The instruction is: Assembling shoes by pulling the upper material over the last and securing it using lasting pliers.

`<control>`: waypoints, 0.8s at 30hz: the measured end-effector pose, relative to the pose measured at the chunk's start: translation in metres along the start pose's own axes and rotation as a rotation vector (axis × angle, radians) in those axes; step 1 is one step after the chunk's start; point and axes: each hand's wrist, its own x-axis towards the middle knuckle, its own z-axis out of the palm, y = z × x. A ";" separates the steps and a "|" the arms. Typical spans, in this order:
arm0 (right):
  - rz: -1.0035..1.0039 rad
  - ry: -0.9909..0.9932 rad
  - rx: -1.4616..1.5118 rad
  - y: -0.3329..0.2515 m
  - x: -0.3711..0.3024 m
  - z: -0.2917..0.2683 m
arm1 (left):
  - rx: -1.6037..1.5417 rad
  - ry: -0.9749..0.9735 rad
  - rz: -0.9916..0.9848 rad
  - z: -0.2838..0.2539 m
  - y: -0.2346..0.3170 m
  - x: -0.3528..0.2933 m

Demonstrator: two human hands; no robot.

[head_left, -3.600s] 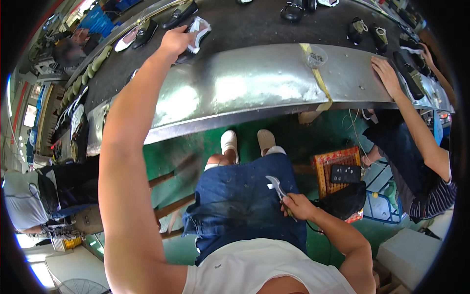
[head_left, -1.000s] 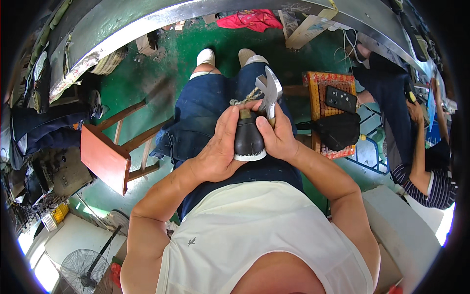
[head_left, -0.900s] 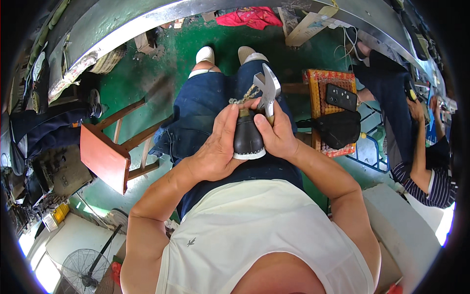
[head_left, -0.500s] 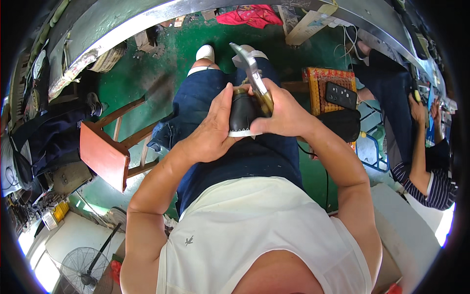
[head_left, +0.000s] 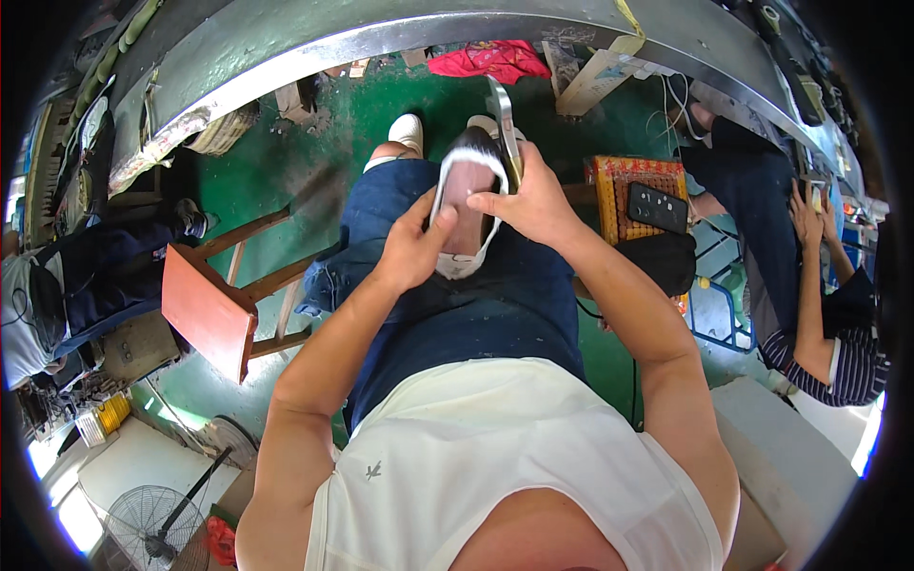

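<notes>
one shoe (head_left: 465, 186), between left fingers (head_left: 438, 231) and right fingers (head_left: 489, 204)

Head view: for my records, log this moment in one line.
left hand: holds shoe; right hand: holds metal tool, touches shoe; shoe: opening upward

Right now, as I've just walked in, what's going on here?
A person is holding a dark shoe with white edging over their lap, its pinkish face turned up. The left hand grips its left side. The right hand holds a metal-headed hand tool alongside the shoe, with the thumb reaching over the pinkish face. To the right, a phone lies on a beaded seat, and beyond it another person is at the metal bench.
</notes>
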 end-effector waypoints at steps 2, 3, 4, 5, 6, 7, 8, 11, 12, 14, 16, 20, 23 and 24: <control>0.264 -0.048 0.174 0.014 -0.018 0.010 | 0.019 -0.024 -0.121 -0.005 -0.010 0.009; 0.530 -0.094 0.348 0.019 -0.027 0.014 | 0.039 -0.051 -0.242 -0.006 -0.012 0.012; 0.540 -0.076 0.452 0.028 -0.036 0.020 | 0.036 -0.034 -0.198 0.002 -0.015 0.009; 0.542 -0.080 0.453 0.030 -0.042 0.021 | 0.036 -0.031 -0.201 0.000 -0.024 0.010; 0.593 -0.126 0.464 0.032 -0.048 0.019 | -0.041 -0.073 -0.279 -0.004 -0.036 0.012; 0.644 -0.172 0.474 0.035 -0.052 0.016 | -0.119 -0.116 -0.355 -0.007 -0.047 0.013; 0.612 -0.283 0.456 0.035 -0.050 0.005 | -0.145 -0.169 -0.468 -0.008 -0.022 0.011; 0.684 -0.243 0.297 0.027 -0.048 -0.009 | -0.278 -0.189 -0.566 -0.004 -0.007 0.010; 0.686 -0.243 0.294 0.023 -0.050 -0.015 | -0.319 -0.214 -0.544 -0.005 -0.013 0.010; 0.619 -0.224 0.424 0.018 -0.066 -0.037 | -0.277 -0.248 -0.359 0.005 -0.021 -0.004; 0.656 -0.340 0.353 0.007 -0.082 -0.061 | -0.286 -0.262 -0.249 0.011 -0.029 -0.015; 0.420 -0.727 -0.167 -0.029 -0.082 -0.079 | -0.244 -0.248 -0.312 0.014 -0.032 -0.021; -0.135 -0.598 -0.404 -0.021 -0.081 -0.072 | -0.328 -0.260 -0.352 0.019 -0.024 -0.023; -0.133 -0.599 -0.406 -0.025 -0.080 -0.071 | -0.279 -0.260 -0.334 0.021 -0.020 -0.023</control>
